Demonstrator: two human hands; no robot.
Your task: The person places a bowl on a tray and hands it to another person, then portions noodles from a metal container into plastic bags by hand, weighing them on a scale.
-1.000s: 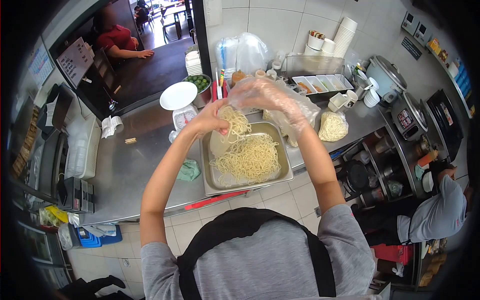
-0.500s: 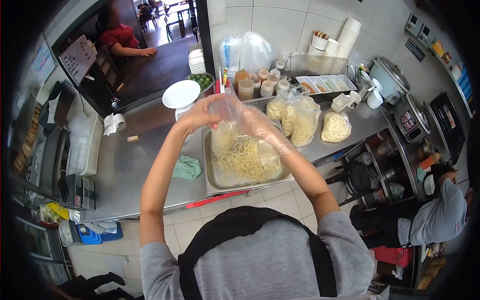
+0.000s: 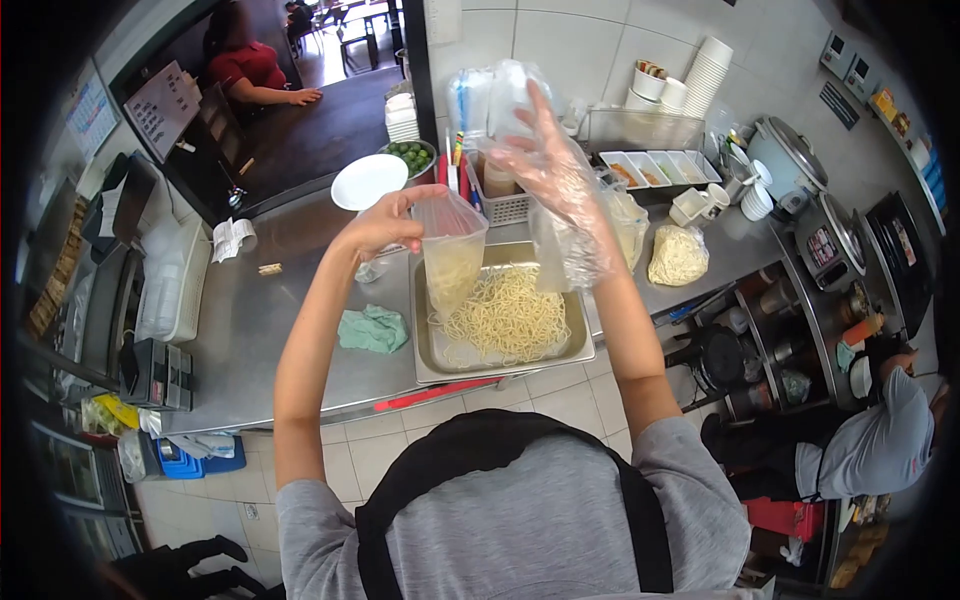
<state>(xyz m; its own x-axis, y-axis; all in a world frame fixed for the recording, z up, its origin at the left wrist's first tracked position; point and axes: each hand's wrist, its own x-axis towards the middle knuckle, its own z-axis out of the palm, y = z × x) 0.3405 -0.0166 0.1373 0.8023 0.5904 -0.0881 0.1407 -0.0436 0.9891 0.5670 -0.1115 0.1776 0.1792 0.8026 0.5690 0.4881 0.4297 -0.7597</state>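
My left hand (image 3: 385,222) is bare and pinches the rim of a clear plastic bag (image 3: 455,255) that hangs with some noodles in it. Below and to the right of the bag, loose noodles (image 3: 515,312) lie in a metal tray (image 3: 430,372) on the steel counter. My right hand (image 3: 555,165) wears a loose clear plastic glove, fingers spread and raised above the tray's right side, holding nothing. Behind its wrist a filled noodle bag (image 3: 628,225) is partly hidden. Another tied bag of noodles (image 3: 678,255) sits farther right.
A green cloth (image 3: 373,329) lies left of the tray. Behind stand a white plate (image 3: 369,182), a bowl of green limes (image 3: 408,158) and a condiment rack (image 3: 655,168). One person (image 3: 245,70) leans at the pass-through counter; a co-worker (image 3: 865,435) is at the right.
My right hand has come off the bag, moving up and right, and its fingers have opened. My left hand still holds the bag, now slightly farther from the right hand.
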